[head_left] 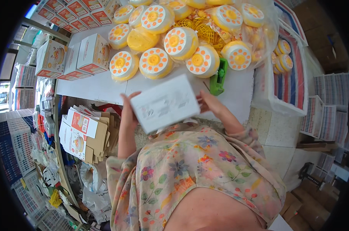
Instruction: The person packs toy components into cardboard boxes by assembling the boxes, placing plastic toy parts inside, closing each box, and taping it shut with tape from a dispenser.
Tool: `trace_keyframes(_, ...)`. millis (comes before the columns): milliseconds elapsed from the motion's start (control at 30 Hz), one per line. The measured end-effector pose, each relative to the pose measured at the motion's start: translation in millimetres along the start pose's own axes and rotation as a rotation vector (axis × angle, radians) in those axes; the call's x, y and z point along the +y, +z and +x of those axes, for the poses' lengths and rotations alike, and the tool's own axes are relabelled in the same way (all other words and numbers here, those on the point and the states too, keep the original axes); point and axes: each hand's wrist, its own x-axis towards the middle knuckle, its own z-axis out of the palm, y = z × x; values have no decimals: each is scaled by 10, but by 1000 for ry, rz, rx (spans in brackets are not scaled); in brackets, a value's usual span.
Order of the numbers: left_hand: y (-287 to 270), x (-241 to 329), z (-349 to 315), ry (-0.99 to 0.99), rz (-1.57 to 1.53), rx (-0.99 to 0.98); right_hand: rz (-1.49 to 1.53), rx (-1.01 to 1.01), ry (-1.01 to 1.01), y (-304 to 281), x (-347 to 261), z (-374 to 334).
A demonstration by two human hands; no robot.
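Note:
I hold a white cardboard box (166, 103) between my two hands, just in front of the table's near edge. Its upper face carries small grey print and is slightly blurred. My left hand (129, 111) grips the left end, thumb up along the side. At the other end my right hand (208, 103) closes on the box; some of its fingers are hidden. Beyond the box, round yellow-and-white items with orange dots (154, 61) lie in clear plastic wrap. A green tape dispenser (218, 79) stands near my right hand.
Packed printed boxes (92, 54) line the table's left side, with more stacked behind. Flattened cartons (82, 133) are piled below the table (236, 96) at left. To the right, a striped container (288, 82) lined with plastic holds more round items. Crates stand along both sides.

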Motion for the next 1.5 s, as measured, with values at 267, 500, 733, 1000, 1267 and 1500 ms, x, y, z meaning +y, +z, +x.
trace_keyframes(267,-158,562,-988,716,219,-243,-28,-179,-525,656,-614,-178)
trace_keyframes(500,-217,-823,-10,503,529,118,-207,8,-847,8,-143,797)
trace_keyframes(733,521,-1103,17,822,1025,535,-467,698,-920,-839,-941,1570)
trace_keyframes(1000,1002,-1035,-125,1024,1791,76,-394,652,-527,-971,-1756,2575)
trace_keyframes(1267,819,-1150,166,833,1808,207,214,213,-871,-1297,-1835,1672)
trace_keyframes(1500,747,-1151,277,826,1782,181,256,-259,-1119,-1110,-1605,236)
